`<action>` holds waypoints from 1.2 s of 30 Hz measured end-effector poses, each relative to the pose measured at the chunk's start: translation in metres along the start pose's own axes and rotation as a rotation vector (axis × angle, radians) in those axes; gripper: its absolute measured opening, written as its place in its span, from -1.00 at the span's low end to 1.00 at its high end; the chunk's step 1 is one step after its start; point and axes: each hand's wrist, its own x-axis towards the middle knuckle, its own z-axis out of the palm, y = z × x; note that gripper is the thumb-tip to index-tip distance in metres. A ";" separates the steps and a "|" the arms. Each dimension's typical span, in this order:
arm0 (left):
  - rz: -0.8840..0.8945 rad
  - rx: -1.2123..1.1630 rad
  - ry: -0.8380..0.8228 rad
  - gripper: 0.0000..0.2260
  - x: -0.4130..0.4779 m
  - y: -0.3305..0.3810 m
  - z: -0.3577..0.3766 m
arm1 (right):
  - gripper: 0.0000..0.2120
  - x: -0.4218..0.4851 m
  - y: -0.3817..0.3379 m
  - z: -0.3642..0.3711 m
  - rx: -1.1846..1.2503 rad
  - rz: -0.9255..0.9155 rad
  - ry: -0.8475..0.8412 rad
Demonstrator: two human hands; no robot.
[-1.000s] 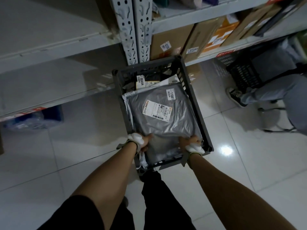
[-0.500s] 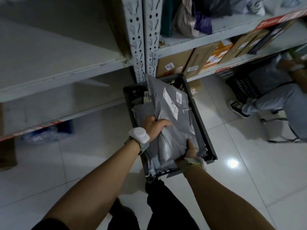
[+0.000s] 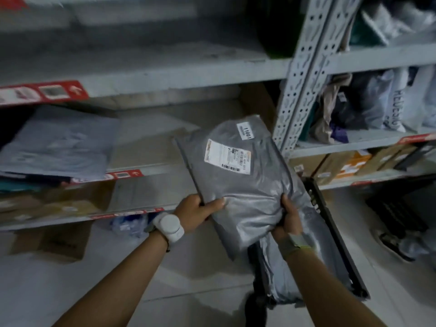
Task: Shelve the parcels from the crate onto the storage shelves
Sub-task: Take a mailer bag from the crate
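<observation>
A grey plastic parcel (image 3: 238, 182) with a white shipping label and a small number tag is held up in front of the metal shelves (image 3: 165, 74). My left hand (image 3: 195, 211) grips its lower left edge, thumb on top. My right hand (image 3: 289, 218) grips its lower right corner. The black crate (image 3: 330, 232) stands on the floor below and to the right, with another grey parcel (image 3: 295, 274) lying in it.
A flat grey parcel (image 3: 59, 145) lies on the left middle shelf. Cardboard boxes (image 3: 342, 164) and bags (image 3: 377, 100) fill the right shelves. A perforated upright post (image 3: 304, 74) divides the bays. A second dark crate and a person's shoe (image 3: 396, 246) are at the right.
The parcel has come up out of the crate and moved left toward the shelves. My view has swung up and left from the crate to the shelf bays.
</observation>
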 end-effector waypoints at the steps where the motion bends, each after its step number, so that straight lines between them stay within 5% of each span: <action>1: -0.027 0.059 0.005 -0.30 -0.014 -0.009 -0.027 | -0.60 -0.010 0.002 0.027 -0.058 -0.028 -0.055; 3: -0.076 0.188 -0.037 -0.28 -0.028 -0.023 -0.052 | -0.60 -0.021 -0.005 0.058 -0.196 -0.135 -0.132; 8: -0.064 0.277 0.162 -0.79 -0.087 -0.078 -0.146 | -0.86 -0.091 0.022 0.171 -1.005 -0.606 -0.446; 12: 0.024 0.212 0.395 -0.37 -0.135 -0.099 -0.209 | -0.76 -0.124 0.067 0.243 -1.666 -0.975 -0.729; 15: 0.131 0.301 0.493 -0.07 -0.165 -0.103 -0.240 | -0.77 -0.156 0.091 0.286 -1.805 -1.038 -0.905; 19: 0.179 0.319 0.496 -0.40 -0.196 -0.097 -0.265 | -0.79 -0.198 0.116 0.339 -1.770 -1.152 -1.136; 24: 0.312 -0.031 0.607 -0.94 -0.222 -0.101 -0.308 | -0.63 -0.226 0.139 0.394 -1.704 -1.353 -1.028; 30: 0.400 -0.259 0.826 -0.73 -0.236 -0.083 -0.354 | -0.15 -0.224 0.141 0.443 -1.300 -1.335 -0.609; 36: 0.491 -0.499 1.032 -0.92 -0.218 -0.054 -0.444 | 0.03 -0.192 0.151 0.499 -0.967 -1.048 -0.503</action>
